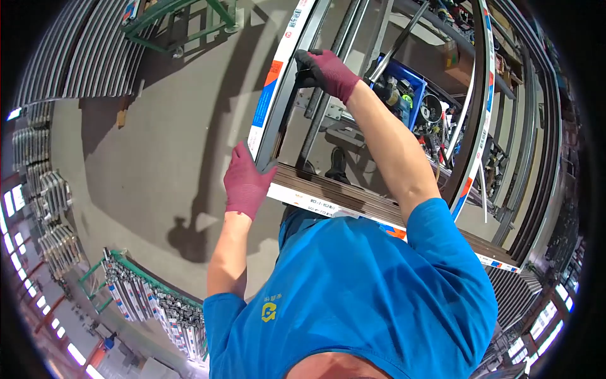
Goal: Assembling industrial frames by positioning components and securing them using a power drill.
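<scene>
A dark metal window or door frame (267, 104), its outer faces covered with white, blue and orange protective film, lies level in front of my body. My left hand (246, 182), in a maroon glove, grips its near left corner, with the thumb over the top. My right hand (328, 72), in a maroon glove with black fingers, reaches across the opening to the left rail. Its fingers are curled closed against the rail's inner side. Whatever they may hold is hidden.
Below the frame's opening, a blue bin (416, 85) holds tools and small parts. Dark round bars (344, 38) run beneath the frame. A green metal stand (183, 19) is at the far left. Bundled profiles (154, 300) stand at the lower left; long profiles (88, 50) lie upper left.
</scene>
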Available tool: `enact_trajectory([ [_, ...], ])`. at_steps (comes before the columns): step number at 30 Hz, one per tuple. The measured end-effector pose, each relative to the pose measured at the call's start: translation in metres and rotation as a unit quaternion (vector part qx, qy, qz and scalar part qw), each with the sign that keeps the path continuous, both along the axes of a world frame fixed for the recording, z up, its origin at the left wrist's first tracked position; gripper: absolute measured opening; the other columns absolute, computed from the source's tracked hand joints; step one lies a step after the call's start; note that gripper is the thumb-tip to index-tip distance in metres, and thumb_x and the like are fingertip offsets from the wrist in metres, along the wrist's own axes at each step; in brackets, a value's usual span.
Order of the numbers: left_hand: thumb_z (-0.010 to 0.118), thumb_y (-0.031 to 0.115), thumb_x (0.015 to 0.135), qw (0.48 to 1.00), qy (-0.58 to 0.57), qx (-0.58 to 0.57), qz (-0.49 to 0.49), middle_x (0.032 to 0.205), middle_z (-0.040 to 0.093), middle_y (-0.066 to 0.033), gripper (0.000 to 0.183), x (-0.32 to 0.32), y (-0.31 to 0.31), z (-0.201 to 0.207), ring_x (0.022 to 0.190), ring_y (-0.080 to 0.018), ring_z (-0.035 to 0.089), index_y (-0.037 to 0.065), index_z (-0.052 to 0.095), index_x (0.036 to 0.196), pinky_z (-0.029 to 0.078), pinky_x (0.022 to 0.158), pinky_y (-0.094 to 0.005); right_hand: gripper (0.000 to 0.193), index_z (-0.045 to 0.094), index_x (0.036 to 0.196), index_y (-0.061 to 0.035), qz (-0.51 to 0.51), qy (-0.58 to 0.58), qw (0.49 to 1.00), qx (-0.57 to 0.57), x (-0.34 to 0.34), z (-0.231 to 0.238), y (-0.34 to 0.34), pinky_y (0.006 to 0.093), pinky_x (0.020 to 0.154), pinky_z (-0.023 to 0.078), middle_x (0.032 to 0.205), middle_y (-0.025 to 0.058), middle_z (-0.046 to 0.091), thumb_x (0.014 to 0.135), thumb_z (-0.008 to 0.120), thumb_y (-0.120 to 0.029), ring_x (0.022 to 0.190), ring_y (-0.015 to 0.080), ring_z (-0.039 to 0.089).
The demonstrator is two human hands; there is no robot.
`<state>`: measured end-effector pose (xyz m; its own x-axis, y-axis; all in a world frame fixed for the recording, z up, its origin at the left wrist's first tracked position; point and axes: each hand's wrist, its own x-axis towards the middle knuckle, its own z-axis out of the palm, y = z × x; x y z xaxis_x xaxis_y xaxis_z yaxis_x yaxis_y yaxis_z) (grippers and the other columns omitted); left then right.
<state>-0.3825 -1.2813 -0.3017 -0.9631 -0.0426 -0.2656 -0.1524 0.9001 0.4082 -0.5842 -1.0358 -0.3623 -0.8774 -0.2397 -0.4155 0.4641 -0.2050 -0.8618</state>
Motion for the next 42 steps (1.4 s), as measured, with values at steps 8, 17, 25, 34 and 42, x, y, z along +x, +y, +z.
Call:
enact_trajectory([
  [8,0.094,0.030,0.077,0.997,-0.046,-0.036,0.045,0.134,0.061,-0.0214,0.087,-0.002,0.007,-0.001,0.121,-0.0418,0.065,0.005,0.043,0.143,0.055,0.099,-0.0490,0.040,0.068,0.096,0.0001,0.024,0.012,0.999,0.029,-0.008,-0.011,0.006,0.0378,0.080,0.066,0.089,0.0082,0.070,0.105,0.070,-0.039,0.081,0.0185,0.072],
  [17,0.095,0.036,0.075,0.996,-0.072,-0.049,0.019,0.133,0.061,-0.0220,0.089,-0.020,0.007,0.004,0.120,-0.0430,0.065,0.003,0.044,0.140,0.055,0.097,-0.0493,0.046,0.069,0.100,0.0024,0.059,0.032,0.994,0.083,-0.014,-0.004,0.011,0.0355,0.081,0.065,0.088,0.0094,0.072,0.106,0.067,-0.043,0.081,0.0192,0.075],
  [25,0.095,0.031,0.074,0.997,-0.053,0.038,-0.029,0.129,0.065,-0.0198,0.084,-0.055,0.000,-0.008,0.116,-0.0398,0.068,0.004,0.051,0.140,0.055,0.098,-0.0487,0.045,0.072,0.103,0.0039,0.041,0.052,0.990,0.127,-0.017,-0.019,0.006,0.0324,0.076,0.064,0.088,0.0073,0.073,0.106,0.067,-0.041,0.080,0.0152,0.074],
  [34,0.088,0.012,0.078,0.954,-0.111,0.278,0.008,0.135,0.067,-0.0207,0.077,-0.061,-0.003,-0.019,0.125,-0.0298,0.067,-0.001,0.052,0.145,0.054,0.104,-0.0416,0.044,0.077,0.107,0.0018,0.005,0.071,0.988,0.137,-0.008,-0.015,0.012,0.0287,0.078,0.059,0.090,0.0033,0.074,0.103,0.071,-0.042,0.082,0.0097,0.070],
  [42,0.080,0.004,0.079,0.956,-0.121,0.267,0.006,0.126,0.066,-0.0142,0.078,-0.058,-0.007,-0.019,0.113,-0.0245,0.065,0.000,0.047,0.150,0.053,0.102,-0.0391,0.109,-0.001,0.165,0.0112,-0.118,0.066,0.920,0.367,-0.057,0.013,-0.056,0.0487,0.133,0.016,0.172,0.0373,0.011,0.103,0.058,-0.057,0.162,0.0487,0.014],
])
